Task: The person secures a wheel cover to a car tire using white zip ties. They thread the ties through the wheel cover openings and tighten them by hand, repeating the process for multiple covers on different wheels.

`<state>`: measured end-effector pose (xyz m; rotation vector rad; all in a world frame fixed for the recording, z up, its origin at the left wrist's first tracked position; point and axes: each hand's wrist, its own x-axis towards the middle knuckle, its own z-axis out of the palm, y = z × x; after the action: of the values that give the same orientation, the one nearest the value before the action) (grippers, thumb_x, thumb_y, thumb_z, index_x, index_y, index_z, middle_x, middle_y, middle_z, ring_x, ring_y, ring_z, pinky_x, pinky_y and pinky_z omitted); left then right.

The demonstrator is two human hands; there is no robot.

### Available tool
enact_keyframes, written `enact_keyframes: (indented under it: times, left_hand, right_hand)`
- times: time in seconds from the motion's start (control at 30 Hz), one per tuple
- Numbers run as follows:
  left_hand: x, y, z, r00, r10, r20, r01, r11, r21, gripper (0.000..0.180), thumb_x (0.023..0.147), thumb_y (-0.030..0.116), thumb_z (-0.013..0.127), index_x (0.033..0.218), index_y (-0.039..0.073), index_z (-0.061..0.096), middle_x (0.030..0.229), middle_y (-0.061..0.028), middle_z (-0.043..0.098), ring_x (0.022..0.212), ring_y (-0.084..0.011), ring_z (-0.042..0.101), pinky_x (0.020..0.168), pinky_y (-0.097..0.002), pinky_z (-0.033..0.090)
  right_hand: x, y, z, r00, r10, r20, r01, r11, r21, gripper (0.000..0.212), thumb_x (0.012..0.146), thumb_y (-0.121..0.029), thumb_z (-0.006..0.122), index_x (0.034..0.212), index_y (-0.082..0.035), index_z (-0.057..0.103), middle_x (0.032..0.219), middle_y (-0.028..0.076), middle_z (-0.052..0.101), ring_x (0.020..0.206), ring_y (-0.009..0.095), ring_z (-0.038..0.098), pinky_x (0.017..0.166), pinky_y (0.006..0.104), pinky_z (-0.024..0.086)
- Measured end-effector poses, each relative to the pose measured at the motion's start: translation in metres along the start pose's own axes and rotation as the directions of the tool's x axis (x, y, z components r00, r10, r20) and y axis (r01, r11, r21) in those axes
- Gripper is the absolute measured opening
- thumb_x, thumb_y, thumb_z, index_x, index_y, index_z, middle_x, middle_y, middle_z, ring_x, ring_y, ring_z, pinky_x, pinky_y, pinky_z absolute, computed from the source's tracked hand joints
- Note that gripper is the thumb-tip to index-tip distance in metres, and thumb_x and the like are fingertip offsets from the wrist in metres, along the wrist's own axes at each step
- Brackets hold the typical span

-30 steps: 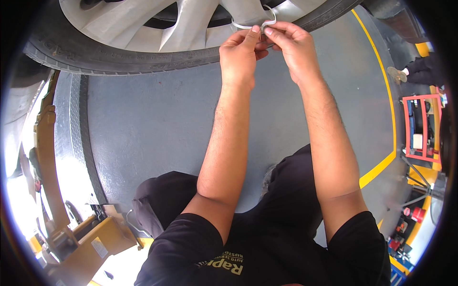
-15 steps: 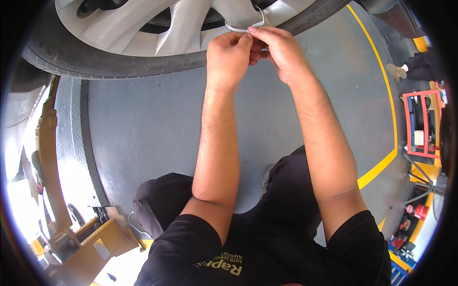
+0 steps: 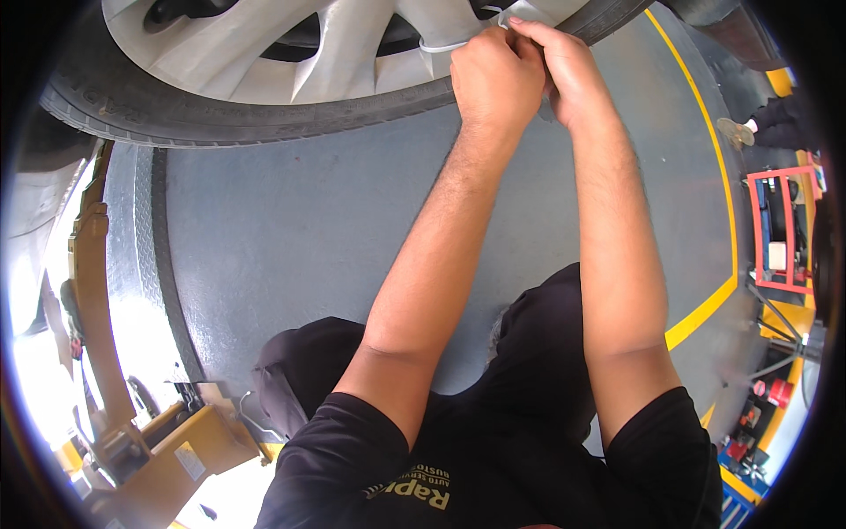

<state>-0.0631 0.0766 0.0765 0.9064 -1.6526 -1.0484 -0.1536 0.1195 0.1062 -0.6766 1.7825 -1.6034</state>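
A thin white cable tie (image 3: pixel 443 47) loops round one spoke of the silver wheel (image 3: pixel 352 44) at the top of the view. Close to the wheel's lower rim, my left hand (image 3: pixel 500 81) is closed in a pinch, its back toward me, and the loop runs in behind it. Beside it my right hand (image 3: pixel 573 70) pinches at the tie's end with thumb and forefinger. Both hands touch each other, and they hide the point where the tie's ends meet. The black tyre (image 3: pixel 264 125) curves below the spokes.
At the left stand a tan metal lift arm (image 3: pixel 88 273) and a yellow-brown machine part (image 3: pixel 176 458). A yellow line (image 3: pixel 718 176) crosses the grey floor (image 3: pixel 264 238). To the right are a red frame rack (image 3: pixel 780 229) and another person's shoe (image 3: pixel 734 132).
Both hands have moved right and a little up along the wheel. The tie's loop now lies nearer the spoke, and less of it shows.
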Motion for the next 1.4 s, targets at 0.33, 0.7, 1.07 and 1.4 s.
enact_keyframes:
  times: [0.33,0.7,1.07,1.4]
  left_hand:
    - [-0.027,-0.038,-0.033,0.992,-0.076,-0.096,0.081,0.995,0.052,0.026,0.092,0.022,0.079,0.1,-0.001,0.072,0.091,-0.0152,0.078,0.085,-0.0255,0.076,0.081,-0.0382,0.06]
    - [-0.005,-0.067,-0.049,0.966,-0.021,-0.259,0.038,0.997,0.06,0.037,0.086,0.024,0.091,0.111,0.0,0.079,0.096,-0.0063,0.074,0.078,-0.0177,0.07,0.075,-0.0355,0.057]
    - [-0.014,-0.074,-0.029,0.843,0.271,-0.465,-0.206,0.961,0.186,0.027,0.09,0.018,0.086,0.11,0.001,0.079,0.084,-0.0032,0.068,0.067,-0.0155,0.067,0.064,-0.0326,0.055]
    - [-0.001,-0.082,-0.041,0.961,-0.028,-0.273,-0.008,0.992,-0.13,0.031,0.088,0.019,0.088,0.109,0.001,0.075,0.07,-0.0015,0.069,0.061,-0.0129,0.063,0.063,-0.0293,0.053]
  right_hand:
    - [-0.003,0.001,0.003,0.932,-0.329,0.15,0.342,0.664,-0.665,0.028,0.107,-0.025,0.062,0.112,0.0,0.073,0.099,0.011,0.078,0.092,0.023,0.073,0.083,0.0365,0.056]
    - [-0.007,0.001,-0.014,0.757,-0.572,0.315,0.515,0.226,-0.827,0.021,0.108,-0.025,0.059,0.105,-0.009,0.072,0.106,0.008,0.077,0.095,0.034,0.072,0.078,0.0467,0.057]
    - [0.019,0.013,0.006,0.758,-0.648,0.08,0.351,0.301,-0.887,0.022,0.107,-0.031,0.061,0.111,-0.017,0.077,0.088,0.001,0.081,0.081,0.026,0.076,0.071,0.0421,0.059]
    - [0.022,0.021,0.003,0.704,-0.707,0.074,0.475,0.39,-0.789,0.015,0.104,-0.024,0.068,0.108,-0.013,0.077,0.088,0.001,0.081,0.075,0.018,0.075,0.068,0.0343,0.058]
